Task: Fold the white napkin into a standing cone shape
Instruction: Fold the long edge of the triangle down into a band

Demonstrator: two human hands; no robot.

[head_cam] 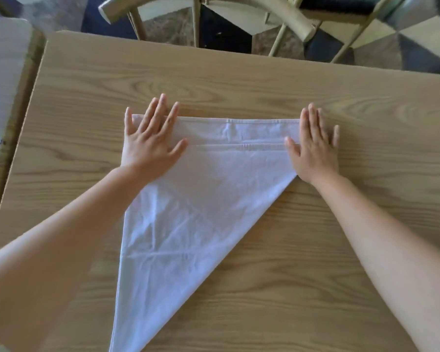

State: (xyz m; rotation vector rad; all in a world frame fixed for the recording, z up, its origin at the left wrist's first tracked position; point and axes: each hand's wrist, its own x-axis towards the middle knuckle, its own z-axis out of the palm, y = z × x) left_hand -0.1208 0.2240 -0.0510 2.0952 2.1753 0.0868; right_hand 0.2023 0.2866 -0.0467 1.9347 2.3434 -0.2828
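Note:
The white napkin (203, 199) lies flat on the wooden table (315, 250), folded into a long triangle whose point reaches the near edge of the view. Its far side has a narrow band folded along the top. My left hand (150, 138) presses flat on the napkin's far left corner, fingers straight and spread. My right hand (315, 146) lies flat at the far right corner, thumb on the cloth and fingers straight, partly on the table.
Two wooden chairs (290, 13) stand beyond the table's far edge (214, 50), over a patterned floor. A second pale surface (3, 80) lies to the left, separated from the table by a narrow gap.

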